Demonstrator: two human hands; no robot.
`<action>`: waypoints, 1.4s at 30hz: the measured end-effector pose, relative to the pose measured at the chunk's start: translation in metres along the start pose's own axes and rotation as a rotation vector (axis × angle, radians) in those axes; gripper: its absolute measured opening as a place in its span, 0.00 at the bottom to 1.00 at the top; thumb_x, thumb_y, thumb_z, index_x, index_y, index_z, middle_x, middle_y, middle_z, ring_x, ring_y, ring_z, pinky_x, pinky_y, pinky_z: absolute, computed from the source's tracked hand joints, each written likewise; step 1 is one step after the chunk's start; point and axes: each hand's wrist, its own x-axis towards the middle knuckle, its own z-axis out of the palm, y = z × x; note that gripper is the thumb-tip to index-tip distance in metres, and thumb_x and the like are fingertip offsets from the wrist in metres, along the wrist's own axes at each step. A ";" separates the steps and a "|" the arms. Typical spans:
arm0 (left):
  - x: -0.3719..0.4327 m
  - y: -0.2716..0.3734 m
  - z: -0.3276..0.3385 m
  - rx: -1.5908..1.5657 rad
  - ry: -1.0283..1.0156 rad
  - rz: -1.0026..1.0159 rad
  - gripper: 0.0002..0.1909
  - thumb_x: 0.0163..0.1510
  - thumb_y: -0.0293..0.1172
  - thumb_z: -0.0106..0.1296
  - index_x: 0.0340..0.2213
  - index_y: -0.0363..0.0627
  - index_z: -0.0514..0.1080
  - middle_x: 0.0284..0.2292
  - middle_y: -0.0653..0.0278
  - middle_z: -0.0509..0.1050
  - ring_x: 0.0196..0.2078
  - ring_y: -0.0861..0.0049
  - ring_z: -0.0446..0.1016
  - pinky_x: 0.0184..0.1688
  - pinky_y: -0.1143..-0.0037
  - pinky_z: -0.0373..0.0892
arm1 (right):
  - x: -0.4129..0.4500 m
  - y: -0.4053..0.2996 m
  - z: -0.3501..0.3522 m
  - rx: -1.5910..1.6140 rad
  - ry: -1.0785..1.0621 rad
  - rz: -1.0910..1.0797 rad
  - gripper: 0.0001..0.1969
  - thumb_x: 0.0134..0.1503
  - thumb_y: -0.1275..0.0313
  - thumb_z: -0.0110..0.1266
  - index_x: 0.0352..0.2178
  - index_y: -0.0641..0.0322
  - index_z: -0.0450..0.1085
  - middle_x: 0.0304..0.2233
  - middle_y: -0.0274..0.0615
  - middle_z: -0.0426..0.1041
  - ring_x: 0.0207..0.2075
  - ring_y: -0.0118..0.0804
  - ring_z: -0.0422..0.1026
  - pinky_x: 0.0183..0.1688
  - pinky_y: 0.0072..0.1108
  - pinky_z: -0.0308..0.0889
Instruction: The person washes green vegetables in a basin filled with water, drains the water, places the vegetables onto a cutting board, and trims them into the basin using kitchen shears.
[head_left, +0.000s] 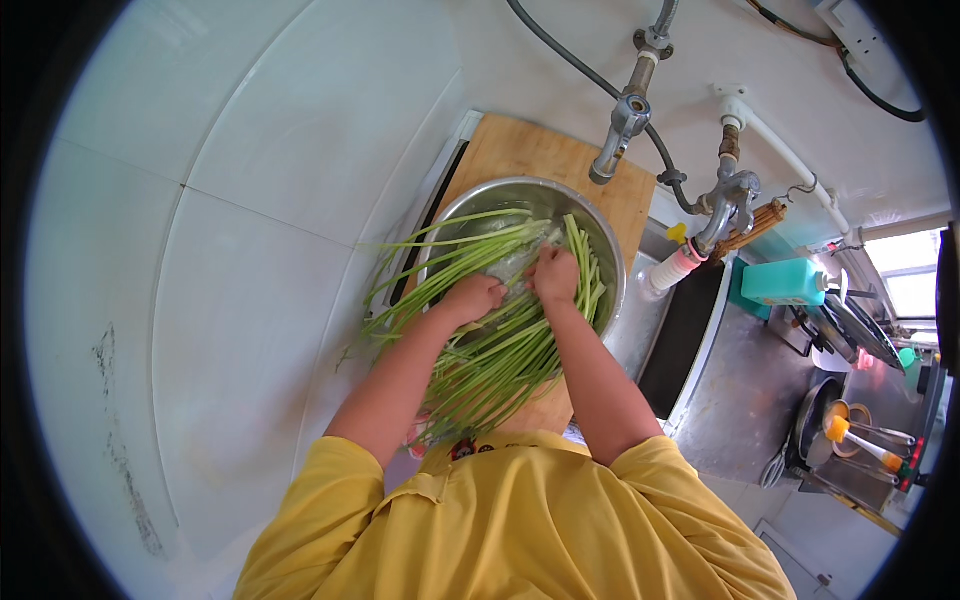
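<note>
A large stainless steel basin (616, 300) holds water and many long green vegetable stalks, perhaps celery. One bunch of stalks (420, 281) hangs over the left rim; another bunch (502, 367) spreads over the near rim. More stalks (587, 259) lean against the right inner wall. Over the middle of the basin my left hand (476, 298) has its fingers curled, and a thin green stalk shows at its fingertips. My right hand (553, 276) is bent downward just beside it, fingers closed around that stalk's other side. Its fingertips are partly hidden.
Under the basin lies a wooden board (517, 142). Two metal taps (628, 124) (731, 199) project from the wall behind. A sink (637, 330) adjoins on the right. Farther right, a steel counter (757, 382) bears a turquoise jug (784, 282), pans (817, 420) and utensils. A tiled wall (255, 247) stands close on the left.
</note>
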 end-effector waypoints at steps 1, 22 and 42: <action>-0.001 -0.001 -0.004 -0.045 -0.031 -0.083 0.14 0.51 0.36 0.43 0.20 0.38 0.68 0.17 0.62 0.67 0.20 0.76 0.65 0.26 0.75 0.62 | -0.003 -0.005 -0.002 -0.056 0.146 -0.127 0.14 0.51 0.65 0.46 0.20 0.69 0.64 0.12 0.42 0.67 0.10 0.32 0.65 0.14 0.23 0.59; 0.003 0.004 -0.010 -0.466 -0.148 -0.115 0.11 0.52 0.33 0.45 0.27 0.36 0.68 0.23 0.72 0.68 0.21 0.84 0.63 0.25 0.80 0.62 | -0.004 0.013 -0.026 -0.152 -0.057 -0.296 0.05 0.48 0.75 0.49 0.25 0.68 0.66 0.15 0.41 0.69 0.16 0.33 0.70 0.18 0.22 0.64; -0.015 0.007 -0.007 0.285 0.102 -0.044 0.12 0.51 0.36 0.43 0.30 0.39 0.68 0.31 0.49 0.70 0.33 0.55 0.69 0.35 0.65 0.63 | 0.033 0.012 0.022 0.166 -0.248 -0.086 0.09 0.51 0.73 0.49 0.25 0.71 0.61 0.23 0.47 0.68 0.18 0.35 0.70 0.18 0.22 0.68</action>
